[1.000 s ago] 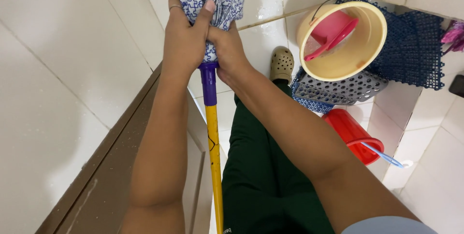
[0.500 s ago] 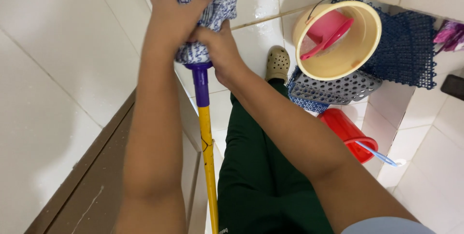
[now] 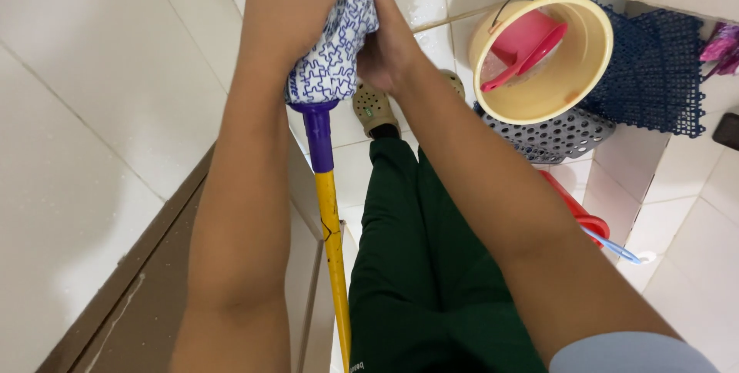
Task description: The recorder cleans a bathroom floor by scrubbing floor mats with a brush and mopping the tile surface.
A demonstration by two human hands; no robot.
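My left hand (image 3: 289, 11) and right hand (image 3: 389, 46) both close tight round the blue-and-white mop head (image 3: 331, 57) at twelve o'clock; its yellow handle (image 3: 335, 265) runs to six, cream bucket (image 3: 573, 84) at two

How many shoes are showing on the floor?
2: one beige clog below the mop head, and another clog barely showing behind the right forearm, mostly hidden.
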